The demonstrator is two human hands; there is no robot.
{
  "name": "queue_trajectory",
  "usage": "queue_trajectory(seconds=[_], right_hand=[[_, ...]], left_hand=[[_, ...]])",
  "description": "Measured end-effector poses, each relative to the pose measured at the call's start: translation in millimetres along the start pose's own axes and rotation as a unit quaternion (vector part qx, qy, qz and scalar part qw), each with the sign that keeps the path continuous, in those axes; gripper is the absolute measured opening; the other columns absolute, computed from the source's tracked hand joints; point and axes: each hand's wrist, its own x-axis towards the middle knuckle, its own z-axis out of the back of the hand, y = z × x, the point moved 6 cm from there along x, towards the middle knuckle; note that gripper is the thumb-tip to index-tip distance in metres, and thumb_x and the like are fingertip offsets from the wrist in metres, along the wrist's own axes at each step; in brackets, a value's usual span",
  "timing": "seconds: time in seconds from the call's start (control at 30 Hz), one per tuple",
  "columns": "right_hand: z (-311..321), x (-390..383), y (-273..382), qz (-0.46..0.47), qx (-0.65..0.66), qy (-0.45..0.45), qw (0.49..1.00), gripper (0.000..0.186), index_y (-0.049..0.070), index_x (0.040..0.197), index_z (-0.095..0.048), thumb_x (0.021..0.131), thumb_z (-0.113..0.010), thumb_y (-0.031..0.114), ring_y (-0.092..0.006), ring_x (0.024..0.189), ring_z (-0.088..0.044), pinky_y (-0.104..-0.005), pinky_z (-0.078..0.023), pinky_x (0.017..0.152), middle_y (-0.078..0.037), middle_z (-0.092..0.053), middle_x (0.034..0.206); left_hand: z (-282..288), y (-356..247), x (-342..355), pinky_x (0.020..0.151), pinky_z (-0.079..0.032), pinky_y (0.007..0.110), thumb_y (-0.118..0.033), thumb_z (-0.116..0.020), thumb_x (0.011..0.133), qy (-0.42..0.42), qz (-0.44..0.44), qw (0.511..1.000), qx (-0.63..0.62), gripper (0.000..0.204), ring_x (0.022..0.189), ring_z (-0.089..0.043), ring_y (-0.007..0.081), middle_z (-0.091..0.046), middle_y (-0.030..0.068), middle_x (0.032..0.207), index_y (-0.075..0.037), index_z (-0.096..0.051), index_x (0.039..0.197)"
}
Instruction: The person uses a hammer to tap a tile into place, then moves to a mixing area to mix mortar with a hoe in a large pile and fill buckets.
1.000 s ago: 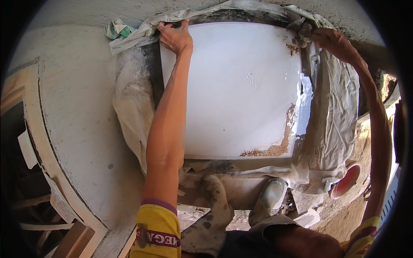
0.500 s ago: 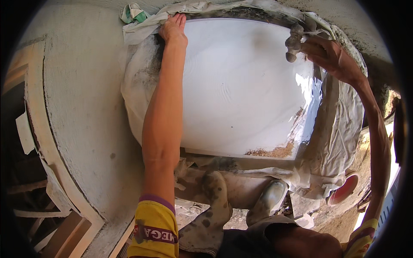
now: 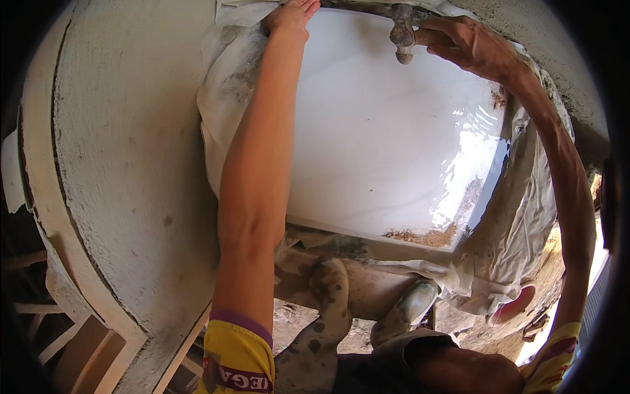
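A large white tile (image 3: pixel 367 131) with faint grey veining lies before me, its surface wet and glossy toward the right. Brown grit clings along its near right edge. At the tile's far left corner rests my left hand (image 3: pixel 293 14), fingers stretched out and holding nothing. My right hand (image 3: pixel 469 47) is wrapped round the short visible handle of a hammer (image 3: pixel 402 34). The worn metal head of this hammer is over the far part of the tile; whether it touches the surface I cannot tell.
Crumpled pale sheeting (image 3: pixel 518 217) surrounds the tile. To the left runs a grey plastered surface (image 3: pixel 144 144) with a wooden frame (image 3: pixel 49 171) beyond it. Spotted boots (image 3: pixel 328 289) show below the near edge, and a reddish round object (image 3: pixel 515 305) sits at lower right.
The hammer in my right hand has moved left along the tile's far edge. My left hand stays at the far left corner. The whole view has shifted a little.
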Motion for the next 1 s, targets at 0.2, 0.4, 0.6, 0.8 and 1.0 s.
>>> queue_trajectory(seconds=[0.2, 0.4, 0.6, 0.8, 1.0], right_hand=[[-9, 22, -26, -0.028, -0.032, -0.005, 0.999, 0.043, 0.022, 0.139, -0.059, 0.101, -0.064, 0.042, -0.0244, 0.086, -0.074, -0.0378, -0.063, 0.078, -0.011, -0.074, 0.111], [34, 34, 7, -0.074, 0.09, 0.09, 0.989, 0.036, 0.014, 0.131, -0.068, 0.096, -0.068, 0.023, -0.0307, 0.096, -0.073, -0.0448, -0.057, 0.083, -0.011, -0.077, 0.106], [31, 45, 13, -0.066, 0.104, 0.055, 0.991, 0.041, 0.016, 0.134, -0.067, 0.094, -0.071, 0.025, -0.0324, 0.1, -0.073, -0.0476, -0.058, 0.085, -0.012, -0.076, 0.114], [8, 35, -15, -0.063, 0.033, 0.079, 0.994, 0.043, 0.017, 0.136, -0.064, 0.095, -0.07, 0.029, -0.0334, 0.105, -0.071, -0.0477, -0.058, 0.087, -0.012, -0.074, 0.12], [24, 34, -25, -0.011, -0.022, 0.068, 0.997, 0.043, 0.018, 0.138, -0.062, 0.097, -0.068, 0.029, -0.0327, 0.108, -0.071, -0.0478, -0.058, 0.089, -0.01, -0.073, 0.122]], left_hand=[[-26, -5, 4, 0.102, -0.06, 0.043, -0.024, -0.041, 0.109, -0.164, 0.012, 0.979, 0.122, 0.04, 0.12, -0.067, 0.0353, -0.066, 0.0203, 0.131, 0.009, -0.056, 0.127], [3, 3, 3, 0.089, -0.062, 0.034, -0.021, -0.046, 0.107, -0.248, 0.047, 0.966, 0.056, 0.026, 0.112, -0.071, 0.0296, -0.069, 0.0144, 0.122, -0.003, -0.061, 0.116], [47, -45, 18, 0.09, -0.062, 0.031, -0.004, -0.049, 0.104, -0.109, 0.004, 0.989, -0.102, 0.038, 0.118, -0.069, 0.0313, -0.063, 0.0166, 0.141, 0.003, -0.054, 0.141], [-23, -8, -19, 0.091, -0.062, 0.032, -0.009, -0.059, 0.104, -0.227, -0.051, 0.96, 0.154, 0.036, 0.115, -0.07, 0.0325, -0.063, 0.0232, 0.137, 0.012, -0.057, 0.133], [-7, -12, 21, 0.085, -0.064, 0.032, -0.01, -0.052, 0.107, -0.213, -0.033, 0.974, 0.077, 0.036, 0.114, -0.07, 0.0338, -0.063, 0.0232, 0.137, 0.013, -0.054, 0.135]])
